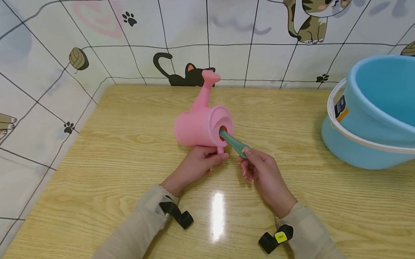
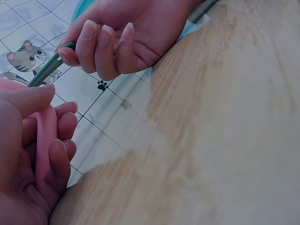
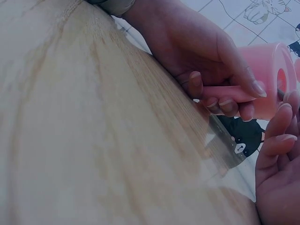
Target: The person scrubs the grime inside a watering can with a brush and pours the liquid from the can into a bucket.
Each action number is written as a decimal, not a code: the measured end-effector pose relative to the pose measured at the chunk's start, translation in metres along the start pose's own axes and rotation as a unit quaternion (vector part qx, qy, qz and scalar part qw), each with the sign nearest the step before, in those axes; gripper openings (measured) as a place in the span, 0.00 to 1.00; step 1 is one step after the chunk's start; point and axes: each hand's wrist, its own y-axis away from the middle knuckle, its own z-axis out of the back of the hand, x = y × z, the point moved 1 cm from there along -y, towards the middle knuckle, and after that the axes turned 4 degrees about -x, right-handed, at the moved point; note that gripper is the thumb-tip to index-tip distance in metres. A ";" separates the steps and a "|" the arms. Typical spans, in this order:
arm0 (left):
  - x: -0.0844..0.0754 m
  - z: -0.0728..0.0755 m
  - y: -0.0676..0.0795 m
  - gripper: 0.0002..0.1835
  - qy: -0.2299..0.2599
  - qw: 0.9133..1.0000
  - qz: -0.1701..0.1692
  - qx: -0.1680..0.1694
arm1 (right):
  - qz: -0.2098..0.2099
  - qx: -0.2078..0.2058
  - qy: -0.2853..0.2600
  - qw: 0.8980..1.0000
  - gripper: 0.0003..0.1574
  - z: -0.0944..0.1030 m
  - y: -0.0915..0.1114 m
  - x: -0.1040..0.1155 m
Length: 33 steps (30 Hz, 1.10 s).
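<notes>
A pink watering can (image 1: 193,128) is tipped on its side in the head view, spout toward the back wall and round opening facing right. My left hand (image 1: 200,160) grips its pink handle (image 3: 229,93), fingers curled round it in the right wrist view. Between thumb and fingers, my right hand (image 1: 264,172) pinches the end of a green handle (image 1: 233,142). The green handle's other end goes into the can's opening, where something red (image 1: 223,136) shows; what is on that end is hidden inside.
Light blue buckets (image 1: 366,151), seemingly stacked, with a white carrying handle (image 1: 374,143), stand on the right of the wooden table (image 1: 127,156). Behind and to the left rises a white wall covering (image 1: 231,32) with a grid and cartoon cats.
</notes>
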 end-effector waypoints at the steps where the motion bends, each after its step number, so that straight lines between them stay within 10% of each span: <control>1: 0.000 0.000 0.000 0.16 0.000 1.000 0.000 0.000 | 0.001 -0.008 -0.003 1.000 0.30 0.000 0.000 0.000; 18: 0.000 0.000 0.000 0.14 0.013 1.000 0.003 -0.001 | 0.024 -0.171 -0.059 0.983 0.19 0.006 0.000 0.002; 33: 0.001 0.000 0.000 0.16 0.009 1.000 0.005 0.000 | 0.053 -0.192 -0.046 0.979 0.14 0.006 -0.001 0.003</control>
